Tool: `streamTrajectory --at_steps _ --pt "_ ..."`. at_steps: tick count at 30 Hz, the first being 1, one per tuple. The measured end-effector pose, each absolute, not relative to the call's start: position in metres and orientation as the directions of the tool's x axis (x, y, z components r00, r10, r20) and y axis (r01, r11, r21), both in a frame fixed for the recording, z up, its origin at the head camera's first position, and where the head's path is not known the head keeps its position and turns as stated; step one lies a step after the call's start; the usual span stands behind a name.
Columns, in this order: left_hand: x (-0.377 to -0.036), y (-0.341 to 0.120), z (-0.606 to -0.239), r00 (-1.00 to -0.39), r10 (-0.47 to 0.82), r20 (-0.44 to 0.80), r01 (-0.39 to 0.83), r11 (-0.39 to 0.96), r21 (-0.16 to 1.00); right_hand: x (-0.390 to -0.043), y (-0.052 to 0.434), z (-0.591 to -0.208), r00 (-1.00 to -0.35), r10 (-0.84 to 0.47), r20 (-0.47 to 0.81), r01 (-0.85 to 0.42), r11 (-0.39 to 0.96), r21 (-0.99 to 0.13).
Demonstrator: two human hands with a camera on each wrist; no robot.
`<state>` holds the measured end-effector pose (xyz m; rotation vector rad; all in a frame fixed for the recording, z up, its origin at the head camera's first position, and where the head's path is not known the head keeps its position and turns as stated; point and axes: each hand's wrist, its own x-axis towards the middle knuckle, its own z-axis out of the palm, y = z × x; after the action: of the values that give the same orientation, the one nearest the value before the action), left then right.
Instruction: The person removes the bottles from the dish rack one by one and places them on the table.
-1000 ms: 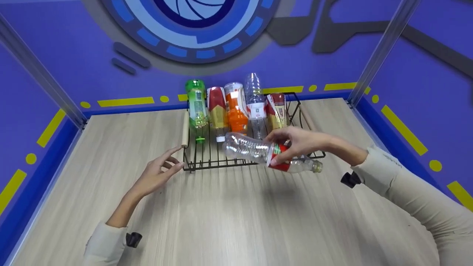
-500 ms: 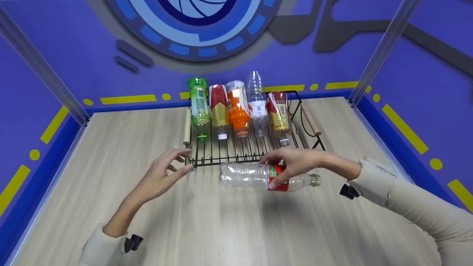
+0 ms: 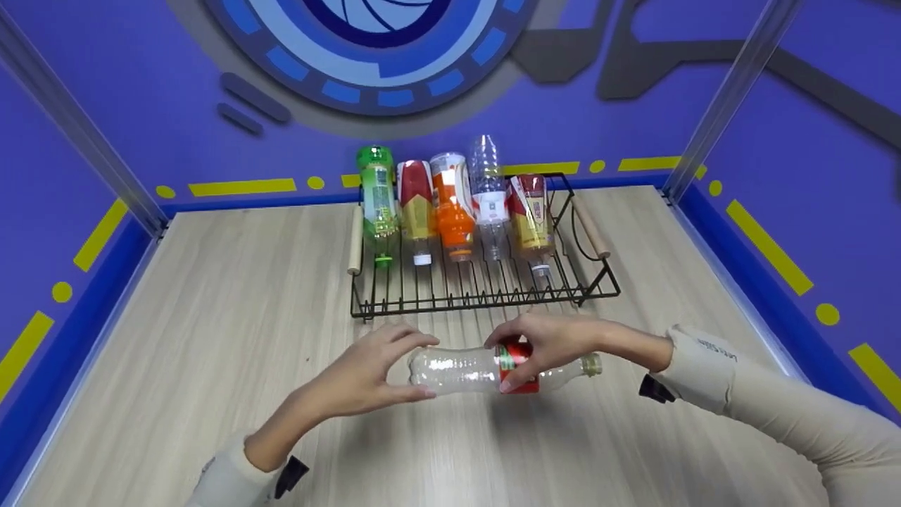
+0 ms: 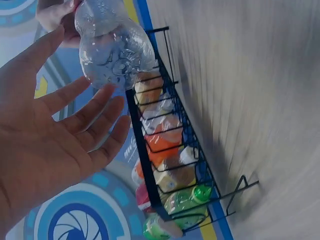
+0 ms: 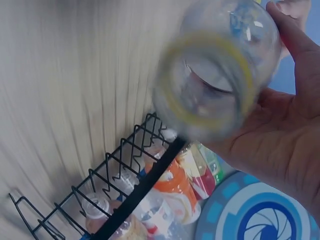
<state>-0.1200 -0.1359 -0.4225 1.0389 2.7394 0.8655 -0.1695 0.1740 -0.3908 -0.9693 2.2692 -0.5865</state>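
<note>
Two hands now on clear bottle [image 3: 479,367], just before rack [image 3: 486,299]: right hand [image 3: 542,341] grips label; left hand [image 3: 373,373], newly arrived from rack corner, fingers spread, cups base.

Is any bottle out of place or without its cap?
Yes. The clear bottle is outside the wire rack, held sideways by the right hand with its neck open and uncapped; the left hand touches its base.
</note>
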Motion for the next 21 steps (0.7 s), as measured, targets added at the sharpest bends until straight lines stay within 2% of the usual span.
streamTrajectory --at_steps 5,21 --pt "-0.12 -0.129 -0.431 -0.756 0.644 0.116 0.598 0.607 0.523 -0.166 0.171 -0.393 -0.549 -0.763 -0.34 -0.481 0.622 -0.618" --pt "-0.123 -0.111 -0.435 -0.75 0.661 -0.004 0.564 0.643 0.518 -0.158 0.165 -0.399 -0.551 -0.772 -0.317 -0.507 0.612 -0.607"
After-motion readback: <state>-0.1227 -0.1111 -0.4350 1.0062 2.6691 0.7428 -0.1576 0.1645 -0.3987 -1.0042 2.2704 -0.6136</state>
